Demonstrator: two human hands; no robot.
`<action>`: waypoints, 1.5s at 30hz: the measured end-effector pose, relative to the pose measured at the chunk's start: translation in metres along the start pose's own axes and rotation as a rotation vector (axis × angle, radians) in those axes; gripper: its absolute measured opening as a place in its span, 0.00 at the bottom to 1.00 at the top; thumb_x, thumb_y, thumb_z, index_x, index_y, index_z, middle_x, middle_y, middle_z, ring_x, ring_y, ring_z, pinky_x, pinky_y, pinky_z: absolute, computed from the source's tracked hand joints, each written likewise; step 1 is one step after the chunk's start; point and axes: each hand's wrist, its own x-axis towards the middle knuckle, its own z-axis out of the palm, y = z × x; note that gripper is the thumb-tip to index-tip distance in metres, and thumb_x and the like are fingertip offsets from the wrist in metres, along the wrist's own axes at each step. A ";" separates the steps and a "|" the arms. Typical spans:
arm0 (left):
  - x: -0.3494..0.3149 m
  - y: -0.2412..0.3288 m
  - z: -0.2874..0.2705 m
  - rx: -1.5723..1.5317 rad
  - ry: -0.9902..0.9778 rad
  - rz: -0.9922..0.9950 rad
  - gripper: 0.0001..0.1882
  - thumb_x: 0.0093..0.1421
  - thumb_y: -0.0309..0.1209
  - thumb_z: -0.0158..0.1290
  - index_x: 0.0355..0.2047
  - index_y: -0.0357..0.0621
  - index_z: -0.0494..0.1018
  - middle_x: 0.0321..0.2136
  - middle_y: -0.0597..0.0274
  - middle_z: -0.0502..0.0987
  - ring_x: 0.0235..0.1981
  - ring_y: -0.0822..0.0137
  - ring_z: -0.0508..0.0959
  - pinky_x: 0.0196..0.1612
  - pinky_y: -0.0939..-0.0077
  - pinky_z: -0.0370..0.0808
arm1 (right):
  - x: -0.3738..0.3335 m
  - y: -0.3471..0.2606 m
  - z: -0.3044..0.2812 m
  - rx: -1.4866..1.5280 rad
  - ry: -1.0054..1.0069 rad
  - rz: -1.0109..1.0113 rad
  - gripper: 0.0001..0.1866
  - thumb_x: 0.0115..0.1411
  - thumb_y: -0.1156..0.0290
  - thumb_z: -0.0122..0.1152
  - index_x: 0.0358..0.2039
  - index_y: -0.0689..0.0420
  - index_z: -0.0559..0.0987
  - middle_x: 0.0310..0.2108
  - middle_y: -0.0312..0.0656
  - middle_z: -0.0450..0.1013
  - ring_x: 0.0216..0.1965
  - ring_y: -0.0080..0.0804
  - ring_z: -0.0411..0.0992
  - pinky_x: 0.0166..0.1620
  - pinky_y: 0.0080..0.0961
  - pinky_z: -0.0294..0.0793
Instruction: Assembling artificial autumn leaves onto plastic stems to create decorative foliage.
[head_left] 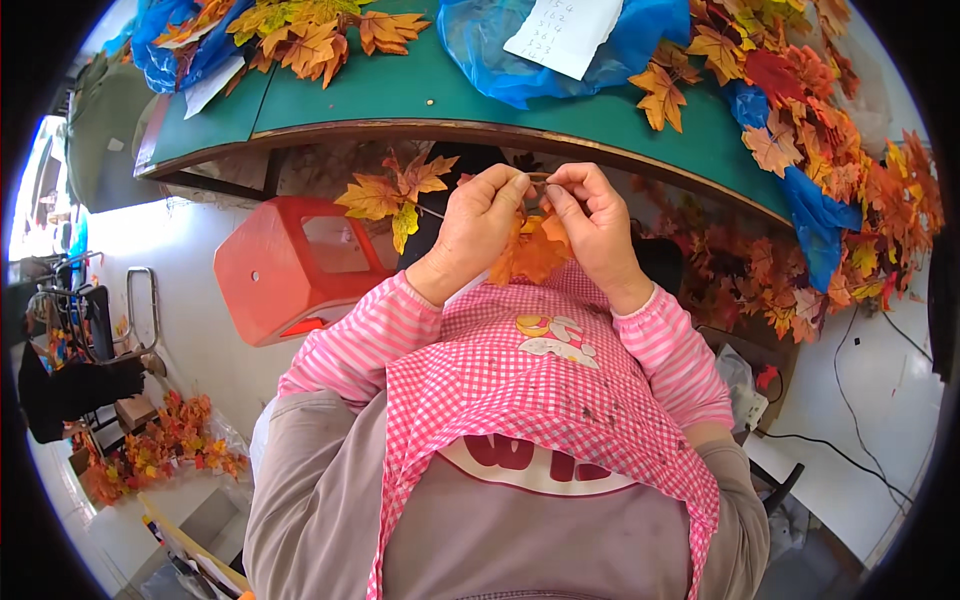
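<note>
In front of the chest, my left hand (472,225) and my right hand (600,232) are close together, fingertips pinched on a thin brown stem (538,178) of an artificial maple leaf spray. Orange leaves (530,252) of the spray hang between and below my hands. Yellow-orange maple leaves (398,188) stick out on a stem to the left of my left hand. Both hands are closed, and the exact spot where the fingertips meet the stem is partly hidden.
A green table (350,90) edges the space just beyond my hands. It bears maple leaves (320,40) and a blue plastic bag (470,50) with a paper slip (565,35). An orange-red stool (265,270) stands left. More leaf sprays (800,270) hang right; cables (850,440) cross the floor.
</note>
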 end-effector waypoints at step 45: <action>0.017 0.028 -0.051 0.192 -0.262 -0.003 0.11 0.65 0.30 0.50 0.41 0.34 0.76 0.23 0.67 0.75 0.25 0.80 0.71 0.28 0.83 0.71 | 0.044 -0.035 -0.054 0.090 -0.330 0.250 0.10 0.63 0.75 0.52 0.45 0.60 0.74 0.28 0.32 0.72 0.31 0.15 0.69 0.37 0.14 0.69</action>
